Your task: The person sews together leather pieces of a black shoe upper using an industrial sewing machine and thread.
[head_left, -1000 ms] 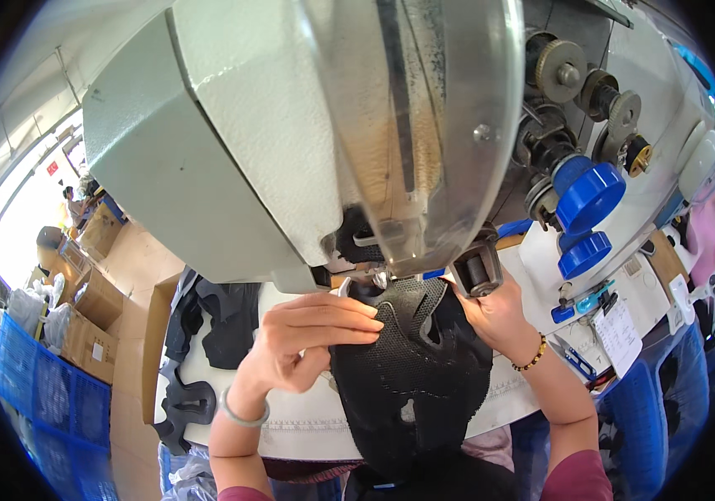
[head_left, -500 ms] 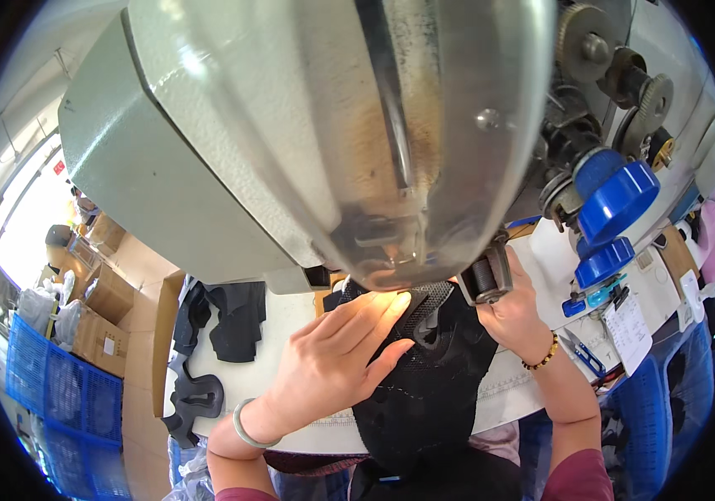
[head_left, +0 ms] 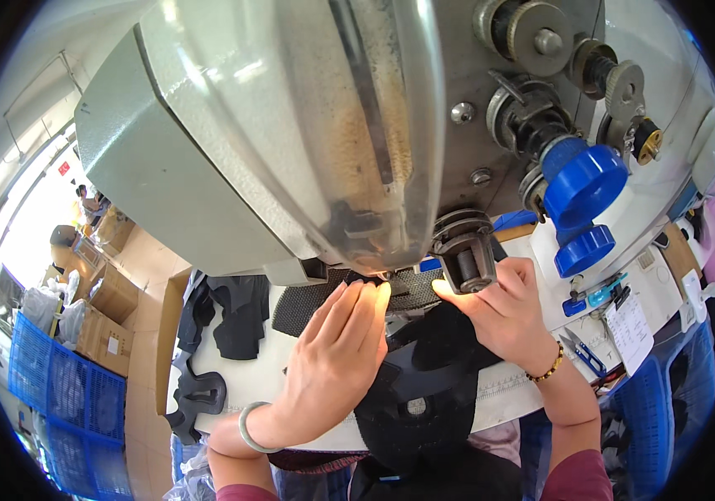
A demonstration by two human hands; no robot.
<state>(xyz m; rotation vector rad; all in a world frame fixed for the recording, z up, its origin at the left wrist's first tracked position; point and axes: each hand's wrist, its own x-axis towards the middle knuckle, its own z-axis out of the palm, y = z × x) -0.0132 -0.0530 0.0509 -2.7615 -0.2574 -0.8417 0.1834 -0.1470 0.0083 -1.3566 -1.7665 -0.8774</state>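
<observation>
Under the sewing machine's (head_left: pixel 291 125) clear shield lies a black mesh fabric piece (head_left: pixel 299 311), spread beneath the needle area. More of the black workpiece (head_left: pixel 416 392) drapes over the table's front edge toward me, with smooth panels and a small light hole. My left hand (head_left: pixel 337 359), with a pale bangle, rests on the mesh; its fingers are stretched out, their tips close to the needle. On the other side, my right hand (head_left: pixel 504 317), with a beaded bracelet, has curled fingers closed at the workpiece's right edge, partly behind a metal thread-bobbin part (head_left: pixel 466 263). The needle itself is hard to make out.
Black cut pieces (head_left: pixel 239 321) lie on the white table at left, beside a cardboard edge. Blue-handled snips (head_left: pixel 583 352), a paper sheet (head_left: pixel 629 330) and pens are at right. Blue knobs (head_left: pixel 585 188) jut from the machine. Blue crates (head_left: pixel 65 376) and cartons stand on the floor at left.
My head view has shifted relative to the machine, which now sits farther left. The workpiece has been turned, with mesh now reaching out left of my left hand. Both hands have shifted slightly.
</observation>
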